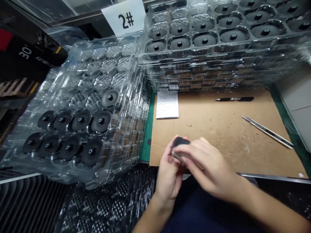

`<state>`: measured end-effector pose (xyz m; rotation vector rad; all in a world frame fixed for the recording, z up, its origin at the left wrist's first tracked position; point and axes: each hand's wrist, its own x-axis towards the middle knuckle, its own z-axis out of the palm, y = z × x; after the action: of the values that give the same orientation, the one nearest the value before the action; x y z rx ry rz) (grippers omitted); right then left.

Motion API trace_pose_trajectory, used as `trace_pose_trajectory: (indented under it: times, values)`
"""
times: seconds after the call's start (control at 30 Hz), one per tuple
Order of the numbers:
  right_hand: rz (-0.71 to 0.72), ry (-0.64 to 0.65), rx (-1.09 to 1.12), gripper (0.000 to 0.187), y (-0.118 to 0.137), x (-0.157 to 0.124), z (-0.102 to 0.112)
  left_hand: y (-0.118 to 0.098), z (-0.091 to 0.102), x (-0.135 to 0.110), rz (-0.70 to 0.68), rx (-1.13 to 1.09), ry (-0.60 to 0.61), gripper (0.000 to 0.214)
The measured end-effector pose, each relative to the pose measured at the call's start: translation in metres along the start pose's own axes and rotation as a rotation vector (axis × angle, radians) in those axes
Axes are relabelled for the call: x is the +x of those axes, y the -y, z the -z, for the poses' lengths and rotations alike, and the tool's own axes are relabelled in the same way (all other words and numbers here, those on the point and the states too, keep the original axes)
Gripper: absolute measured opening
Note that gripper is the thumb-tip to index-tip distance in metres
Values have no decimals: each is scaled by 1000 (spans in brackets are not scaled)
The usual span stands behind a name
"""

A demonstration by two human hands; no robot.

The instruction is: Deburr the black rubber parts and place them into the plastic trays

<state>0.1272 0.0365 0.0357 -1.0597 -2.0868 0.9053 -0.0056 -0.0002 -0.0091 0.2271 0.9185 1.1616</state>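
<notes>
Close to my body, over the front edge of the cardboard, my left hand (pixel 169 174) grips a small dark rounded part (pixel 180 141). It looks like the black disc-shaped parts in the trays, but my fingers cover most of it. My right hand (pixel 210 161) is closed with its fingers and thumb pinching the same part from the right. Motion blurs the right hand, and I cannot make out whether it holds anything else. At left, a clear plastic tray (pixel 73 129) carries several black discs with central stubs (pixel 91 151) in its front pockets; other pockets there hold no disc.
Another stack of clear trays (pixel 206 61) with black discs stands at the back. On the cardboard sheet (pixel 206 119) lie a white paper slip (pixel 167 105), a black pen (pixel 234 99) and a slim cutter knife (pixel 267 132). A "2#" sign (pixel 125 19) hangs behind.
</notes>
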Motion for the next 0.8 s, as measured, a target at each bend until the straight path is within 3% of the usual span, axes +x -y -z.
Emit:
trace_pose_trajectory:
  times: [0.07, 0.1, 0.23, 0.37, 0.53, 0.63, 0.7, 0.8]
  values:
    - [10, 120, 57, 24, 2, 2, 1, -1, -1, -3, -52, 28, -11, 51]
    - [25, 111, 65, 23, 2, 3, 2, -2, -2, -4, -71, 39, -12, 50]
    - [111, -167, 22, 25, 4, -3, 1, -5, -9, -7, -85, 72, 26, 43]
    - [119, -76, 109, 29, 8, -13, -2, -9, -12, -8, -64, 47, 38, 52]
    - [78, -222, -4, 24, 7, -4, 0, -5, -15, -9, -43, 67, 67, 46]
    - [144, -113, 22, 27, 5, -16, 5, -10, -14, -9, 6, 69, 105, 52]
    - [75, -44, 12, 26, 3, -29, 10, -13, -11, -10, 42, 45, 124, 55]
    - [-77, -116, -155, 26, 5, -33, 19, -11, -11, -13, 91, 15, 122, 58]
